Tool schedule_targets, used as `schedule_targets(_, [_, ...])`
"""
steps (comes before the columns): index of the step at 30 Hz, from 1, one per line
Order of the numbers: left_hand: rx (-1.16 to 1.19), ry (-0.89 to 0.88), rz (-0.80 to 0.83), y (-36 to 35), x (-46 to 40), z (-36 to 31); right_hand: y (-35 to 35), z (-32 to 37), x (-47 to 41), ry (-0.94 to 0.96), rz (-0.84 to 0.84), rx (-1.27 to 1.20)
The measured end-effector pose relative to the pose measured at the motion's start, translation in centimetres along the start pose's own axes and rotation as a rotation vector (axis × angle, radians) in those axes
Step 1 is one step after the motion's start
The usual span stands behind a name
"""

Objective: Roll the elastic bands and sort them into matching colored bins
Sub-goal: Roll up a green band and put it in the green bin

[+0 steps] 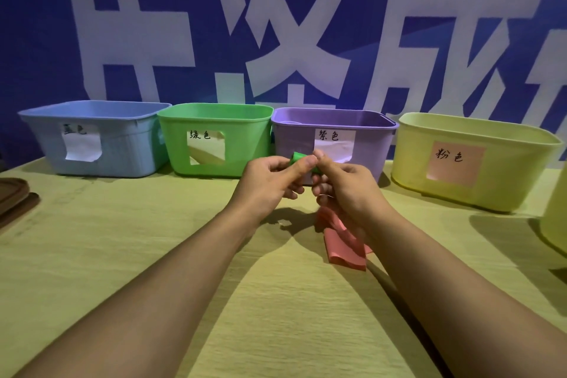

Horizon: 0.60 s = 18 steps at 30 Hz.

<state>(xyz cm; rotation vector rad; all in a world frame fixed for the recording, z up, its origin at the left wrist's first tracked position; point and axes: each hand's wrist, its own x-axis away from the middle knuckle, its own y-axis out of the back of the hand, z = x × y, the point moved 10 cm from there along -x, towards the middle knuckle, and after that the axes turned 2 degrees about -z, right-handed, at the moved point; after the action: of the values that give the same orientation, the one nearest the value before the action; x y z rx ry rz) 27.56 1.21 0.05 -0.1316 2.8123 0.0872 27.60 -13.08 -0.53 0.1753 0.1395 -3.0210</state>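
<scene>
Above the table, in front of the purple bin: green band held as a small tight roll, pinched between left hand and right hand, fingers of both curled on it. Rolling step judged nearly finished; next, probably carried left and dropped in the green bin. Pink band lay flat under the right wrist, not yet rolled. Blue bin and yellow bin in same row; blue wall with big white letters behind
</scene>
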Motion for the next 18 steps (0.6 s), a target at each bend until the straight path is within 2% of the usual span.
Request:
schedule_targets(6, [0.278, 0.012, -0.015, -0.3, -0.1, 0.1, -2.5, -1.9, 0.4, -0.164, 0.044, -0.456])
schedule_targets(8, [0.316, 0.006, -0.049, -0.4, -0.1, 0.2, -3.0, -2.4, 0.3, -0.185, 0.039, -0.524])
schedule_targets(13, [0.314, -0.012, -0.096, 0.1, -0.2, 0.3, -2.6, -2.6, 0.0, -0.178, 0.061, -0.404])
schedule_targets(18, [0.277, -0.010, -0.117, 0.4, -0.1, 0.3, -0.8, -1.4, 0.1, -0.064, -0.036, -0.041])
